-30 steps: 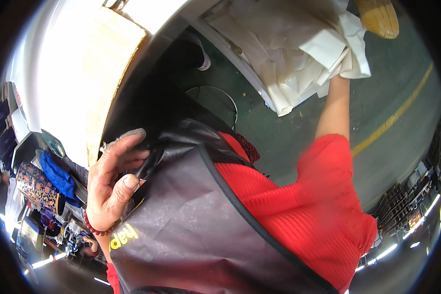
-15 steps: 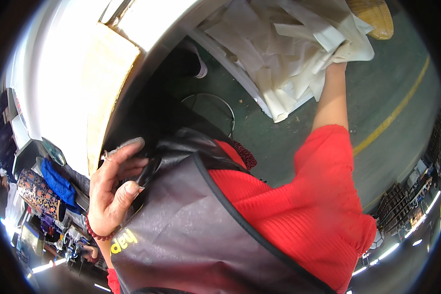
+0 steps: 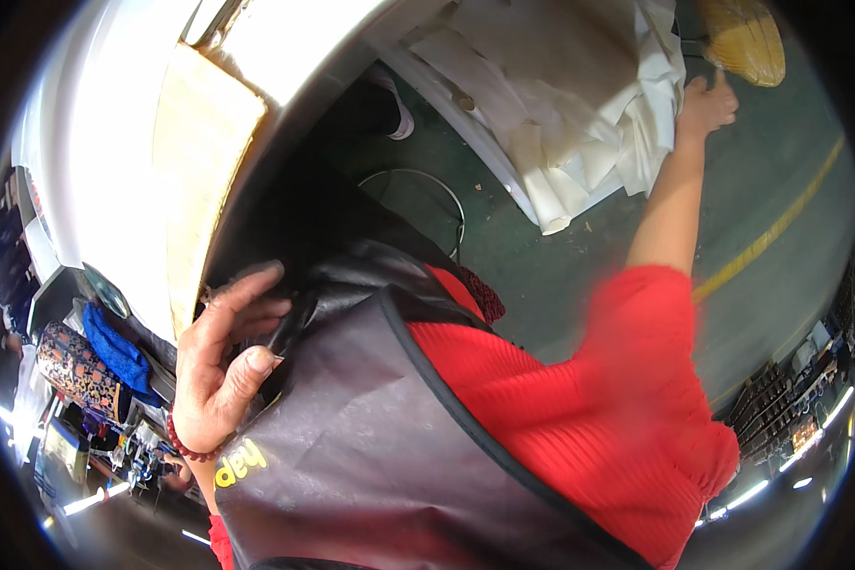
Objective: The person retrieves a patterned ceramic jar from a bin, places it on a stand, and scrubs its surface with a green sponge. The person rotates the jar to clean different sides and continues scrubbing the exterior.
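From where I stand, the green floor [image 3: 560, 318] has a yellow line [image 3: 774, 233] curving across it, beside a white tray [image 3: 489, 152] heaped with pale sheets [image 3: 579, 104]. The only writing plain to me is yellow lettering on the dark apron [image 3: 351, 418]. One rolled sheet runs lengthwise toward the tray's near corner, its end facing the wearer. The right hand [image 3: 705, 106] is just past the heap's right edge, fingers half curled; I can't tell whether they grip anything. The left hand [image 3: 214, 375] hangs half open by the apron.
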A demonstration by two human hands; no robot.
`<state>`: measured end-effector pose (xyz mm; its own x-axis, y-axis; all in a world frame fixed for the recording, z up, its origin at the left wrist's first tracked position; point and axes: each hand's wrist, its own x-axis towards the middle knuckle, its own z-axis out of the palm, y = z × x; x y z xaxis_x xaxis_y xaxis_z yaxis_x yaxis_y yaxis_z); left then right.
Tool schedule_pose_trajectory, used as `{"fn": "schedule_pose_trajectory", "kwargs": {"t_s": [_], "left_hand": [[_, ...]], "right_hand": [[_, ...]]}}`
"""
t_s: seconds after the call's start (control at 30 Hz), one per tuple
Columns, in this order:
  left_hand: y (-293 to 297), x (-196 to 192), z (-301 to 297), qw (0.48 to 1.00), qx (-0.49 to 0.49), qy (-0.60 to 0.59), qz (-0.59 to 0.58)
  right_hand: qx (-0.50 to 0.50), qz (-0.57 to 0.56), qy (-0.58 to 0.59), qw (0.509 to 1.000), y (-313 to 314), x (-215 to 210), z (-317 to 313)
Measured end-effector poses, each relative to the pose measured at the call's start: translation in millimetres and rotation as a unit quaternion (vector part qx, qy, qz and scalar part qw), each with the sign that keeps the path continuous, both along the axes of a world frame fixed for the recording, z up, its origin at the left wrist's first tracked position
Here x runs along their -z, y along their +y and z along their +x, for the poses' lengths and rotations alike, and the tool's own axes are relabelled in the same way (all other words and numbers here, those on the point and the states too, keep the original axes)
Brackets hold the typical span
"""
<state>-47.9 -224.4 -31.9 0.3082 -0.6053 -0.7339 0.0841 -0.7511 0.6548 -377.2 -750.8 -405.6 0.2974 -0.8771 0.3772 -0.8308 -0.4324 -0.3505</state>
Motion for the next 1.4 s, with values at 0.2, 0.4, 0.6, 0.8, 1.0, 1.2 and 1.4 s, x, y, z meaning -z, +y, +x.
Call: {"fn": "schedule_pose_trajectory", "kwargs": {"t_s": [0.2, 0.4, 0.6, 0.8, 1.0, 1.2, 1.4], "left_hand": [[-5, 3, 4, 1.0, 0.024, 0.002, 0.01], [-8, 0, 6, 0.999, 0.018, -0.004, 0.05], [-18, -4, 8, 0.995, 0.016, 0.021, 0.1], [-19, -3, 13, 0.993, 0.039, 0.033, 0.103], [-20, -1, 13, 0.994, 0.03, 0.051, 0.091], [-22, -4, 15, 0.99, 0.024, 0.084, 0.11], [-22, 0, 13, 0.993, 0.053, 0.055, 0.093]], "right_hand": [[-0.237, 0.229, 0.125, 0.936, 148, 19, 115], [-0.193, 0.374, 0.458, 0.783, 235, 129, 139], [-0.195, 0.399, 0.408, 0.797, 250, 172, 158], [-0.166, 0.357, 0.475, 0.787, 223, 241, 137], [-0.154, 0.308, 0.446, 0.826, 145, 257, 104], [-0.046, 0.26, 0.193, 0.945, 138, 259, 81], [-0.239, 0.351, 0.339, 0.84, 202, 208, 97]]}}
